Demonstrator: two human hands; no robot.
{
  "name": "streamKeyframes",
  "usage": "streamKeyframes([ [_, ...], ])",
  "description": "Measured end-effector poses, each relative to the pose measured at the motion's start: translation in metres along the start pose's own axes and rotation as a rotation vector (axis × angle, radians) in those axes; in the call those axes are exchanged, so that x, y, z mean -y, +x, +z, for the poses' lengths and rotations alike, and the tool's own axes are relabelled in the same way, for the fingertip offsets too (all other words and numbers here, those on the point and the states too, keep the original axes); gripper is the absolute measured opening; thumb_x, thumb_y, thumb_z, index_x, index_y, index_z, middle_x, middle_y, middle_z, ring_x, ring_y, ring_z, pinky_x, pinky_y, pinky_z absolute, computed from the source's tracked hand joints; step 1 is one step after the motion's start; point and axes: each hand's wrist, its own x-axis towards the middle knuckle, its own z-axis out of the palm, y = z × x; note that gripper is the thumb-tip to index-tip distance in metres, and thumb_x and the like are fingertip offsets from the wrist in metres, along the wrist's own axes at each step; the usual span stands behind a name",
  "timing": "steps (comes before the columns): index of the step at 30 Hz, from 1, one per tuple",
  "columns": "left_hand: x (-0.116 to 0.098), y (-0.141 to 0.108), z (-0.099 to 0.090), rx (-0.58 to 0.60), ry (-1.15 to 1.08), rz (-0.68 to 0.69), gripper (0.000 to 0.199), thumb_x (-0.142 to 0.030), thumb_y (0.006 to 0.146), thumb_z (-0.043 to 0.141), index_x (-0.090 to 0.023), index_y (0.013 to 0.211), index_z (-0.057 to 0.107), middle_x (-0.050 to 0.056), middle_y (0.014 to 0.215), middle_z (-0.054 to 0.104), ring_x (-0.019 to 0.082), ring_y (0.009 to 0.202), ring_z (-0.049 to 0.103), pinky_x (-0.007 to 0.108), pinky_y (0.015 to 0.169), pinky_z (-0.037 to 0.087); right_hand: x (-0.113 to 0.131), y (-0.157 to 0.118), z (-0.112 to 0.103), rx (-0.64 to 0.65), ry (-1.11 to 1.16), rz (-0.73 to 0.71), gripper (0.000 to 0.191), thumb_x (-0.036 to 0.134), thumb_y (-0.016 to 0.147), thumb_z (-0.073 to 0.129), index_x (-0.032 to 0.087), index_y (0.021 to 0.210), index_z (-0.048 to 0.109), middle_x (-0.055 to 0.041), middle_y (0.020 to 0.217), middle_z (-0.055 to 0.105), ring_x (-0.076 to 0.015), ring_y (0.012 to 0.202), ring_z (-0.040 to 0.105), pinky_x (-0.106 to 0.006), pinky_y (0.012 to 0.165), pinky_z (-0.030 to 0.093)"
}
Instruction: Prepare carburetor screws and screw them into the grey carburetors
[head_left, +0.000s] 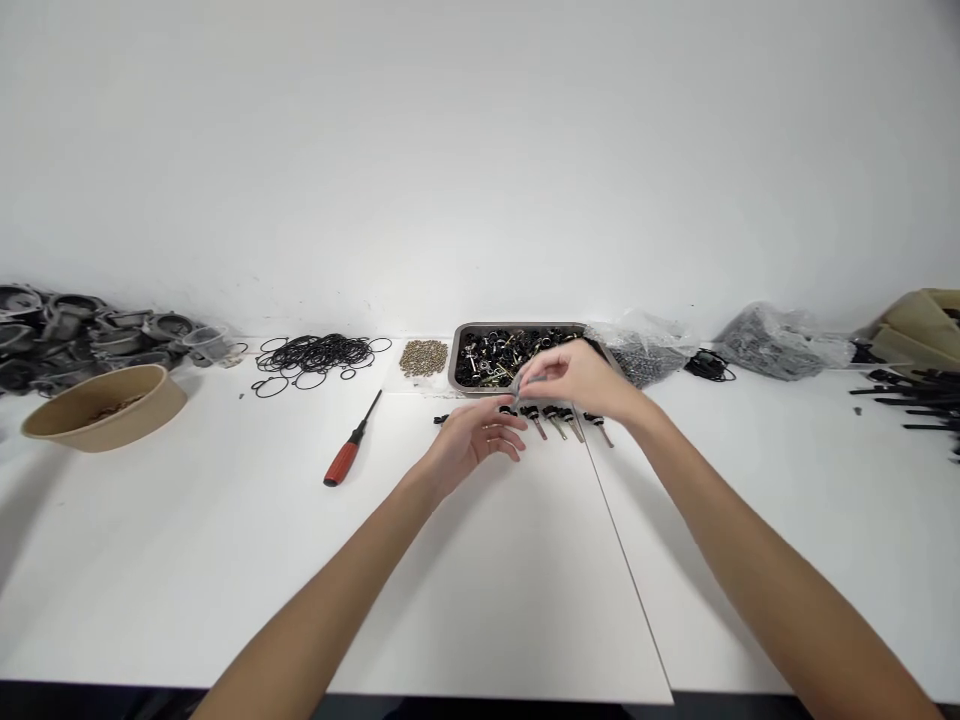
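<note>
Head view: the right hand pinches a small grey piece in front of the metal tray; the left hand, fingers loosely spread, has a fingertip just beside it, near the row of dark-headed parts

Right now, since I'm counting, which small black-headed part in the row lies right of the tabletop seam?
The small black-headed part with the pinkish shaft at the row's right end; the row's other visible parts lie left of the tabletop seam.
</note>
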Motion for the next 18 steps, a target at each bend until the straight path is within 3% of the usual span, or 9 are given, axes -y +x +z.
streamKeyframes([
  [3,0.009,-0.001,0.004,0.13,-0.031,-0.057,0.033,-0.041,0.087,0.059,-0.009,0.091,0.064,0.012,0.085,0.064,0.019,0.068,0.063,0.033,0.063,0.051,-0.008,-0.028,0.021,0.059,0.038,0.054,0.007,0.025,0.072,0.073,0.019,0.072,0.072,-0.0063,0.088,0.072,-0.0177,0.07,0.065,-0.031,0.066,0.052],
  [6,0.017,-0.002,0.007,0.153,-0.023,-0.066,0.031,-0.04,0.084,0.064,-0.009,0.087,0.065,0.007,0.077,0.061,0.013,0.059,0.058,0.026,0.056,0.046,-0.02,-0.047,0.032,-0.023,0.155,0.083,0.007,0.027,0.073,0.074,0.02,0.074,0.073,-0.0059,0.09,0.071,-0.0188,0.077,0.065,-0.033,0.071,0.052],
  [9,0.021,-0.001,0.007,0.047,0.091,-0.044,0.035,-0.04,0.078,0.071,-0.009,0.094,0.067,0.005,0.074,0.06,0.01,0.054,0.054,0.025,0.053,0.043,-0.03,-0.055,0.03,-0.074,0.3,0.1,0.011,0.03,0.07,0.077,0.021,0.076,0.076,-0.0071,0.098,0.07,-0.02,0.085,0.065,-0.034,0.073,0.052],
  [12,0.024,0.002,0.006,-0.132,0.428,0.09,0.04,-0.033,0.068,0.08,-0.013,0.099,0.065,0.003,0.071,0.06,0.012,0.055,0.055,0.026,0.052,0.044,-0.039,-0.057,0.019,-0.142,0.339,0.101,0.016,0.031,0.063,0.082,0.021,0.075,0.077,-0.0077,0.104,0.068,-0.0176,0.081,0.063,-0.031,0.067,0.05],
  [15,0.03,0.002,0.006,-0.219,0.773,0.289,0.034,-0.025,0.068,0.078,-0.018,0.097,0.062,0.002,0.077,0.064,0.013,0.065,0.057,0.026,0.06,0.045,-0.045,-0.057,0.011,-0.205,0.435,0.161,0.021,0.033,0.062,0.084,0.019,0.075,0.076,-0.0058,0.084,0.067,-0.0108,0.059,0.054,-0.027,0.051,0.04],
  [18,0.037,-0.001,0.01,-0.186,0.933,0.389,0.024,-0.021,0.075,0.07,-0.021,0.097,0.061,0.002,0.084,0.066,0.013,0.07,0.057,0.026,0.067,0.046,-0.046,-0.058,0.012,-0.169,0.629,0.248,0.025,0.032,0.062,0.085,0.015,0.077,0.075,-0.0021,0.065,0.063,-0.008,0.05,0.047,-0.025,0.047,0.035],
])
